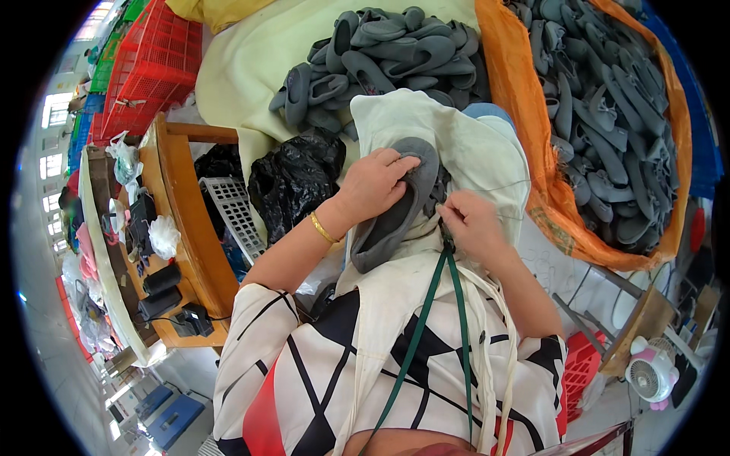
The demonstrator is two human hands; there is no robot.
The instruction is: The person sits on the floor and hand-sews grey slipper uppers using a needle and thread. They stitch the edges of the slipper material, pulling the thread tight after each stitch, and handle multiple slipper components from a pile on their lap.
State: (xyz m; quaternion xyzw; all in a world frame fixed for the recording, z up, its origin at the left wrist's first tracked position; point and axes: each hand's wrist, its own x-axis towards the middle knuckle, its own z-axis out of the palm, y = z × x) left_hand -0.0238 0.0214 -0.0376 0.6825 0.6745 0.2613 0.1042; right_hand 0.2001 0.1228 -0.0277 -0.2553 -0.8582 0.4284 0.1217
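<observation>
My left hand [374, 188] grips a dark grey slip-on shoe [397, 220] over my lap, its fingers bent over the rim into the shoe's opening. The shoe lies slantwise on a cream apron [487, 156]. Close by on its right, the fingers of my right hand [473, 226] are pinched together; what is between them is too small to make out. Just below those fingertips hangs a small dark piece on a green cord [430, 292] that runs up toward my neck. More dark grey material lies between the shoe and my right hand, partly hidden.
Ahead, a heap of grey shoes [380, 57] lies on pale yellow cloth [236, 72]. An orange sack [525, 137] full of similar shoes stands at right. Left are a black plastic bag [296, 178], a wooden table [190, 235] and red crates [156, 68]. A small fan [650, 376] stands lower right.
</observation>
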